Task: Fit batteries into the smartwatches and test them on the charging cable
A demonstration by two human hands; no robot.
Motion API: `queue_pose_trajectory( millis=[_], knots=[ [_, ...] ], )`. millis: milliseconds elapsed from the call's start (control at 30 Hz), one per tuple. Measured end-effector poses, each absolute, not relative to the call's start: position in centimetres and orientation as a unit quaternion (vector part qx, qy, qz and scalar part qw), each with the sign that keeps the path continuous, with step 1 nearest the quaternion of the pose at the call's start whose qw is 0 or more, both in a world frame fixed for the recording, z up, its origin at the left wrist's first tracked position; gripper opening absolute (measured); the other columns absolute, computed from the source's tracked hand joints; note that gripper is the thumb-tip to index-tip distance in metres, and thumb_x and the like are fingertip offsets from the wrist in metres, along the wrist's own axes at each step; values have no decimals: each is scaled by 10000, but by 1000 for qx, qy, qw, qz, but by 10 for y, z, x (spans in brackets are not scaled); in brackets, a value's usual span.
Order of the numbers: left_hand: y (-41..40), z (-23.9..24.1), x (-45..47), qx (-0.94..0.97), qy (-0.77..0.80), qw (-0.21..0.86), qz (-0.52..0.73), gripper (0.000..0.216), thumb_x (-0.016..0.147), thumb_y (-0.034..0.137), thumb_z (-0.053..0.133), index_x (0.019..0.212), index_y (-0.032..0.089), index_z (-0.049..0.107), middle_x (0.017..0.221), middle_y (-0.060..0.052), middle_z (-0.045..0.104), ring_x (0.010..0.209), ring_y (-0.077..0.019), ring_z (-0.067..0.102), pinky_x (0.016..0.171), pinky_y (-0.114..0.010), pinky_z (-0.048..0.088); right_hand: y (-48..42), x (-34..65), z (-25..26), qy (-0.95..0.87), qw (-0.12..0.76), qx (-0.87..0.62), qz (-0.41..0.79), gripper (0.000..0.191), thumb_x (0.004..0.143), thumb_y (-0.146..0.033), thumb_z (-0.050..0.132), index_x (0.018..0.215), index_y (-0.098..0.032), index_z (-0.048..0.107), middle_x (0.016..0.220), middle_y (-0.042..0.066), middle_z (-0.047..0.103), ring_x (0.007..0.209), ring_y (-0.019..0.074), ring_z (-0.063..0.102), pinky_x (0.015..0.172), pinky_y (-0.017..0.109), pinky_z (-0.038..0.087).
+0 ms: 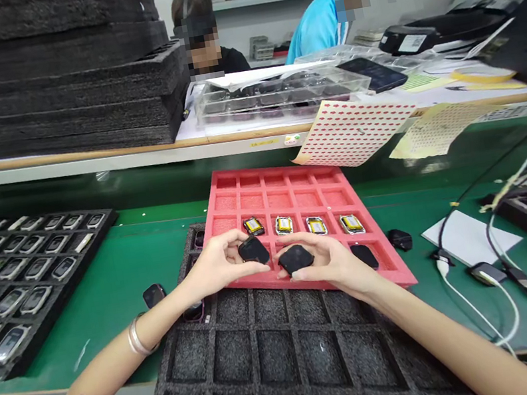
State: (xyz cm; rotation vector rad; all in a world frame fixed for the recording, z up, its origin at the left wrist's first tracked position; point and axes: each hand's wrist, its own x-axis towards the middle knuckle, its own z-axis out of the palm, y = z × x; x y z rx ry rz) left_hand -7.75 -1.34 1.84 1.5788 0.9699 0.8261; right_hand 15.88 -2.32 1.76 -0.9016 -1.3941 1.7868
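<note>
**Head view.** The left hand (219, 265) and the right hand (329, 260) meet over the near edge of the red tray (291, 182).
- Left grip: thumb and fingers are closed narrowly on the left black case (253, 250), which is held tilted.
- Right grip: the fingers are cupped under the right black case (295, 259) and pinch it. The two cases are just beside each other; whether they touch cannot be told.

**Markings.**
- Four yellow-labelled cells (283, 224) lie in one row of the red tray, at 12 o'clock from the hands. Their print is too small to read.
- A white label on the black device (412, 41), at 1 o'clock on the raised shelf (85, 161), is also illegible.
- A sheet of red dots (353, 128) overhangs the shelf edge, with a yellowish printed sheet (434, 128) beside it. No text on either can be read.

**Surroundings.**
- The red tray rests on the far end of a black foam tray (290, 355), which extends to 6 o'clock. Both forearms cross it.
- At 9 o'clock, a black tray of watch bodies (28, 270) lies on the green counter (119, 275). A single watch body (153, 295) lies just beside the left wrist.
- At 10 o'clock, a stack of black foam sheets (46, 79) stands on the shelf.
- At 12 o'clock there is a clear plastic tray (276, 91), with two people seated behind it.
- At 3 o'clock lie a loose black case (400, 239), a white paper (472, 236) and a white cable (496, 320).
</note>
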Motion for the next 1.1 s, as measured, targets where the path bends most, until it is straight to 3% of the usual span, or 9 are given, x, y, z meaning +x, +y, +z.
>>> queue_pose_trajectory(
  millis=[167,300,433,533,633,767,933,1033,1100],
  knots=[
    [-12,18,-73,583,382,623,355,260,728,348,709,887,146,672,853,-43,695,773,-161,639,725,-251,499,-26,157,17,-570,358,-369,641,446,642,-210,805,1041,-197,607,958,58,694,922,234,666,868,390,503],
    [-14,17,-70,562,339,653,378,210,775,310,674,909,158,619,912,-37,666,874,-155,627,848,-270,480,-26,157,16,-583,372,-394,605,386,623,-202,817,898,-232,548,766,-17,652,649,175,663,544,267,527],
    [-16,18,-73,577,314,667,353,213,853,372,558,942,186,507,894,-36,597,828,-185,630,708,-316,538,-28,158,19,-596,356,-419,585,479,655,-222,800,1066,-259,558,708,-37,613,385,93,500,333,218,376],
    [-19,21,-79,679,364,563,299,230,876,347,513,1051,199,491,908,-37,580,794,-171,605,659,-281,507,-30,157,21,-572,357,-399,622,523,743,-275,737,1221,-210,533,697,-1,638,471,132,571,434,255,464],
    [-22,22,-84,726,406,484,273,290,858,309,544,1118,214,458,900,-23,611,765,-153,584,676,-258,462,-29,156,20,-513,385,-352,682,378,846,-328,625,1176,-165,541,841,65,676,685,197,676,633,329,545],
    [-22,22,-81,722,435,462,277,255,774,356,650,923,160,584,747,5,603,581,-105,475,536,-214,352,-29,155,18,-494,387,-323,708,311,796,-224,698,1047,-188,519,904,61,690,775,203,695,743,350,546],
    [-15,16,-74,693,403,500,328,290,683,386,739,794,124,682,620,25,538,549,-86,374,521,-218,299,-30,153,18,-509,364,-344,699,399,794,-249,701,1140,-146,531,886,81,706,822,196,691,795,331,537],
    [-15,13,-70,612,354,588,393,298,618,377,794,689,118,663,702,0,570,647,-105,486,632,-227,386,-29,153,17,-524,372,-357,678,273,816,-306,674,1001,-134,570,917,101,692,720,183,688,613,269,552],
    [-17,13,-69,533,313,665,419,334,621,402,793,742,114,674,820,-47,625,766,-149,570,736,-260,434,-28,154,16,-518,376,-358,680,241,852,-332,631,993,-167,526,934,93,685,537,134,638,403,201,458]
  ],
)
